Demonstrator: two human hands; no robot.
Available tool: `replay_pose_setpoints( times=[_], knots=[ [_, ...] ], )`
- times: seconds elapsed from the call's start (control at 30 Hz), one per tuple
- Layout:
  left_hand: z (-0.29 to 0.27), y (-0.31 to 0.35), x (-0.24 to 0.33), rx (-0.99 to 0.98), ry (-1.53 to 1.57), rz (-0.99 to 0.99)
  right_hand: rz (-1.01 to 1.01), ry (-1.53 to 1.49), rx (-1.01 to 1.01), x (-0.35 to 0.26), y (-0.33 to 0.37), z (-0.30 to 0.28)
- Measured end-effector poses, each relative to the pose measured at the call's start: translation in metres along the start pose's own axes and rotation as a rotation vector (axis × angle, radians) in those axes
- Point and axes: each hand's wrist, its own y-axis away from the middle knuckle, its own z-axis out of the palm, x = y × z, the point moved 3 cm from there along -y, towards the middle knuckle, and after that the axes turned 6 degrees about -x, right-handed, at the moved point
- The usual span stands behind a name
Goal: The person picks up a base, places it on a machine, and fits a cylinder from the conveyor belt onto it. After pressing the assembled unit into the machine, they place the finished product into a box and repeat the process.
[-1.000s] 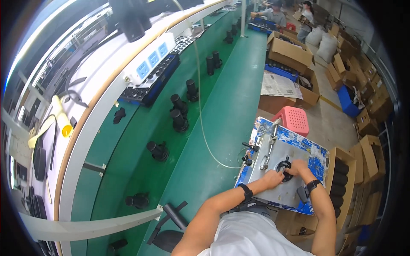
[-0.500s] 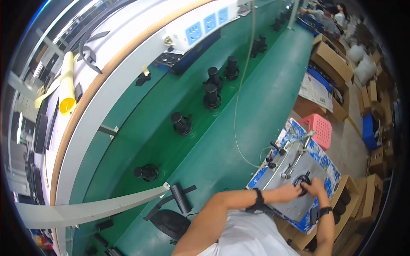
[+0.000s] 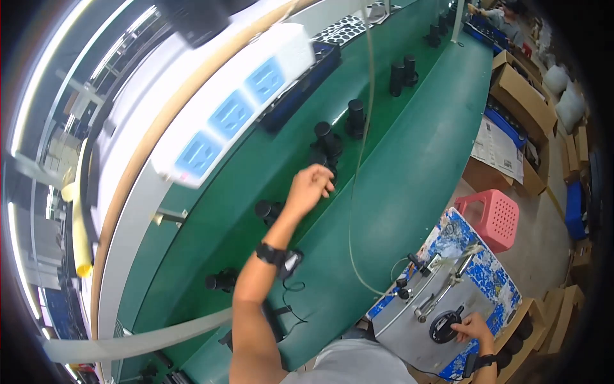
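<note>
My left hand [image 3: 309, 189] reaches out over the green conveyor belt, wrist strap on. Its fingers are bent and a little apart, with nothing seen in them. Just beyond its knuckles a black cylindrical part [image 3: 318, 158] stands on the belt, partly hidden by the hand. At the lower right, my right hand [image 3: 471, 328] pinches the edge of a black round part [image 3: 442, 327] with a short side arm. That part rests on the grey metal plate [image 3: 409, 339] of a small work table, beside a metal clamp fixture [image 3: 441, 294].
More black parts [image 3: 356, 119] stand along the belt. A white power strip [image 3: 224, 109] hangs from the shelf at the upper left. A thin hose [image 3: 352, 217] drops to the fixture. A pink stool [image 3: 495, 221] and cardboard boxes [image 3: 521, 89] stand to the right.
My left hand has left the round part and moved up and left over the belt. My right hand stays at the round part. The view has shifted, and the power strip looks larger.
</note>
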Motion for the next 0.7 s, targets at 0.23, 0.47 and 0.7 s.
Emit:
replay_pose_setpoints(
  times=[0.23,0.47,0.7],
  knots=[
    [0.006,-0.18,0.046,-0.248,-0.717,-0.074,0.026,0.001,-0.082,0.012,-0.008,-0.001],
    [0.054,-0.16,0.003,-0.134,-0.647,0.161,0.084,-0.03,-0.052,0.006,0.0,-0.002],
    [0.033,0.016,-0.086,0.021,0.014,-0.123,-0.268,-0.338,0.208,0.036,0.002,0.015]
  ],
)
